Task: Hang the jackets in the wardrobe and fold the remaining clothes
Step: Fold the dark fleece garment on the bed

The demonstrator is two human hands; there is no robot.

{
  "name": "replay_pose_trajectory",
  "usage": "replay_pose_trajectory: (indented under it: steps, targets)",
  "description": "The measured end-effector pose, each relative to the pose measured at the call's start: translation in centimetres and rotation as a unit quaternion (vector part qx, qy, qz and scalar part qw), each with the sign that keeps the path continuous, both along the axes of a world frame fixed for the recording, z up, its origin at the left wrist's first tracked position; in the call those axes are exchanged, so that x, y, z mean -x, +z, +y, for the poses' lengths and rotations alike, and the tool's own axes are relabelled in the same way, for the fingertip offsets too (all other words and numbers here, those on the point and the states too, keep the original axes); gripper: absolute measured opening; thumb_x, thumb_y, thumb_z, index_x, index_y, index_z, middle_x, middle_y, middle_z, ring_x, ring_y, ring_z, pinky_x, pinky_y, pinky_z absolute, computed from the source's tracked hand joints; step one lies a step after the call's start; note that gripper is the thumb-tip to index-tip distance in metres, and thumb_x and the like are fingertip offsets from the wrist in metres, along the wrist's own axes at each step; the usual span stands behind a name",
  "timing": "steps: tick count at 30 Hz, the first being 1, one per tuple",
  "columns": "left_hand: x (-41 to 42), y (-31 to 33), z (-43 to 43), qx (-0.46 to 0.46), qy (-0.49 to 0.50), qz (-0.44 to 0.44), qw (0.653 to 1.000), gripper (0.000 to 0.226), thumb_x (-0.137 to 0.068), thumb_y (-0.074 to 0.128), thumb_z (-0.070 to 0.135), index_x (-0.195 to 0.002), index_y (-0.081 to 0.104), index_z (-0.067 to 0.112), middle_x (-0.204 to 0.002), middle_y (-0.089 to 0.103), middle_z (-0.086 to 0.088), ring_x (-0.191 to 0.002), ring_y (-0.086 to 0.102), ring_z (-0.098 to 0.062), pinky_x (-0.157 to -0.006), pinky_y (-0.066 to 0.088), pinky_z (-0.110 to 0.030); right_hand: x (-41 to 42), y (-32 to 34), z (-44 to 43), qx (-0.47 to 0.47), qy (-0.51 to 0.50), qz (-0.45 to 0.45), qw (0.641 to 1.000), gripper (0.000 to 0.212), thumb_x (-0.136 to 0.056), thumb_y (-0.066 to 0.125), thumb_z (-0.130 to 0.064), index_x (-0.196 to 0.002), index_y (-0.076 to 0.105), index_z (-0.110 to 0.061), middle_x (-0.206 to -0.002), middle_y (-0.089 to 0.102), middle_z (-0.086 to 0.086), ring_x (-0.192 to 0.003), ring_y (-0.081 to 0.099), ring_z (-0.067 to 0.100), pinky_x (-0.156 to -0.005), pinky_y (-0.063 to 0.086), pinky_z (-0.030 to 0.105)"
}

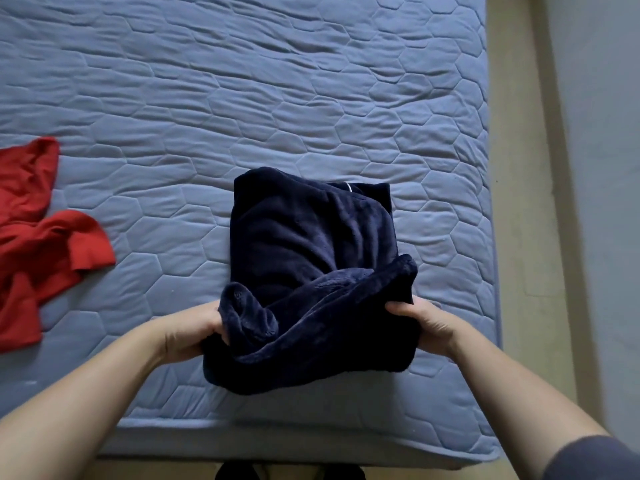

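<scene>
A dark navy fleece garment (308, 244) lies partly folded on the blue quilted bed (242, 98), near its front edge. Its near end is lifted and rolled toward the far end. My left hand (194, 334) grips the left side of that lifted end. On the right side, my right hand (426, 323) holds the same fold, fingers tucked under the fabric. A crumpled red garment (38, 244) lies at the left edge of the view, apart from both hands.
The bed's right edge runs beside a beige floor strip (519, 202) and a grey wall (602, 168). The bed's front edge is just below my forearms, with dark footwear (239, 472) at the bottom.
</scene>
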State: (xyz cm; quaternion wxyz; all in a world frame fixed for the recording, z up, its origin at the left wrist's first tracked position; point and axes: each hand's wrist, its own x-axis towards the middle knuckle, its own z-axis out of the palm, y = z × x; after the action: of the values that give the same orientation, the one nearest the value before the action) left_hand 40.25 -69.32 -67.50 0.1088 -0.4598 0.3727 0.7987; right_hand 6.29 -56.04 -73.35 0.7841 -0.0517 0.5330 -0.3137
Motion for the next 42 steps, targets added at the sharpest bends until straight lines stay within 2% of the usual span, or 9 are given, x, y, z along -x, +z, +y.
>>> replay_pose_trajectory:
  steps: [6, 11, 22, 25, 29, 33, 36, 40, 42]
  targets:
    - [-2.6, 0.9, 2.3, 0.095, -0.01, -0.014, 0.995, 0.03, -0.062, 0.063, 0.001, -0.089, 0.072, 0.007, -0.089, 0.072, -0.01, -0.082, 0.065, -0.016, -0.07, 0.051, -0.026, -0.6, 1.6, 3.1, 0.065, 0.05, 0.109, 0.991, 0.049, -0.067, 0.071, -0.005, -0.116, 0.062, -0.007, -0.109, 0.071, 0.008, -0.107, 0.064, 0.023, -0.086, 0.051, 0.029]
    - [-3.2, 2.3, 4.8, 0.177, -0.068, -0.041, 0.981, 0.035, -0.082, 0.056, -0.015, -0.102, 0.071, 0.009, -0.095, 0.073, -0.009, -0.08, 0.066, -0.008, -0.064, 0.052, -0.02, -2.3, 3.6, 5.0, 0.147, 0.048, 0.217, 0.964, 0.086, -0.076, 0.071, 0.012, -0.129, 0.036, -0.047, -0.115, 0.067, -0.021, -0.109, 0.06, -0.003, -0.083, 0.049, 0.012]
    - [-2.2, 1.9, 5.5, 0.169, -0.078, -0.082, 0.979, 0.03, -0.076, 0.045, -0.02, -0.08, 0.063, 0.002, -0.061, 0.057, -0.002, -0.054, 0.05, -0.008, -0.05, 0.041, -0.02, -1.4, 4.4, 4.7, 0.113, 0.072, 0.104, 0.986, 0.033, -0.068, 0.066, -0.001, -0.099, 0.064, -0.011, -0.096, 0.069, 0.005, -0.096, 0.063, 0.017, -0.081, 0.049, 0.025]
    - [-2.1, 1.9, 4.8, 0.139, -0.166, -0.101, 0.971, 0.019, -0.062, 0.048, -0.007, -0.073, 0.059, 0.004, -0.062, 0.049, -0.004, -0.06, 0.043, -0.014, -0.056, 0.037, -0.024, -2.0, 4.0, 5.0, 0.066, 0.195, 0.085, 0.975, 0.044, -0.063, 0.063, 0.001, -0.105, 0.058, -0.013, -0.095, 0.065, 0.002, -0.092, 0.06, 0.011, -0.081, 0.047, 0.021]
    - [-2.0, 0.6, 4.2, 0.152, -0.248, -0.133, 0.947, 0.029, -0.07, 0.047, -0.016, -0.08, 0.067, 0.002, -0.066, 0.057, 0.001, -0.065, 0.049, -0.011, -0.061, 0.043, -0.022, -0.5, 3.6, 4.2, -0.069, 0.43, 0.099, 0.895, 0.042, -0.079, 0.059, -0.002, -0.109, 0.058, -0.031, -0.103, 0.062, -0.011, -0.1, 0.049, 0.009, -0.085, 0.034, 0.031]
    - [-0.5, -1.3, 3.6, 0.163, -0.259, -0.141, 0.942, 0.03, -0.062, 0.054, -0.01, -0.088, 0.066, -0.002, -0.073, 0.061, -0.003, -0.07, 0.054, -0.013, -0.061, 0.045, -0.023, 0.6, 3.1, 0.1, -0.051, 0.244, 0.234, 0.94, 0.03, -0.089, 0.046, -0.002, -0.101, 0.059, -0.026, -0.107, 0.066, -0.004, -0.093, 0.058, 0.011, -0.078, 0.037, 0.032]
    - [0.3, -2.7, 3.0, 0.162, -0.271, -0.137, 0.939, 0.025, -0.058, 0.055, -0.005, -0.08, 0.065, 0.002, -0.069, 0.062, 0.0, -0.07, 0.056, -0.013, -0.062, 0.046, -0.027, 0.8, 1.8, -4.4, -0.014, 0.037, 0.401, 0.915, 0.019, -0.09, 0.055, -0.009, -0.107, 0.055, -0.017, -0.1, 0.06, 0.004, -0.082, 0.057, 0.014, -0.064, 0.042, 0.022]
    - [0.1, -4.0, 2.3, 0.137, -0.278, -0.122, 0.943, 0.027, -0.047, 0.053, 0.004, -0.07, 0.065, 0.004, -0.065, 0.063, 0.001, -0.067, 0.058, -0.012, -0.061, 0.046, -0.025, 0.4, 0.2, -10.2, -0.022, -0.032, 0.378, 0.925, 0.054, -0.087, 0.065, -0.022, -0.133, 0.038, -0.018, -0.102, 0.057, 0.004, -0.082, 0.056, 0.016, -0.073, 0.05, 0.032]
    - [-0.4, -4.6, 1.9, 0.122, -0.266, -0.116, 0.949, 0.039, -0.045, 0.05, 0.004, -0.079, 0.066, -0.008, -0.072, 0.065, -0.009, -0.07, 0.06, -0.015, -0.062, 0.048, -0.026, 0.2, -0.3, -12.1, -0.05, -0.008, 0.372, 0.927, 0.05, -0.086, 0.066, -0.031, -0.128, 0.04, -0.021, -0.094, 0.057, 0.001, -0.069, 0.054, 0.014, -0.057, 0.048, 0.023]
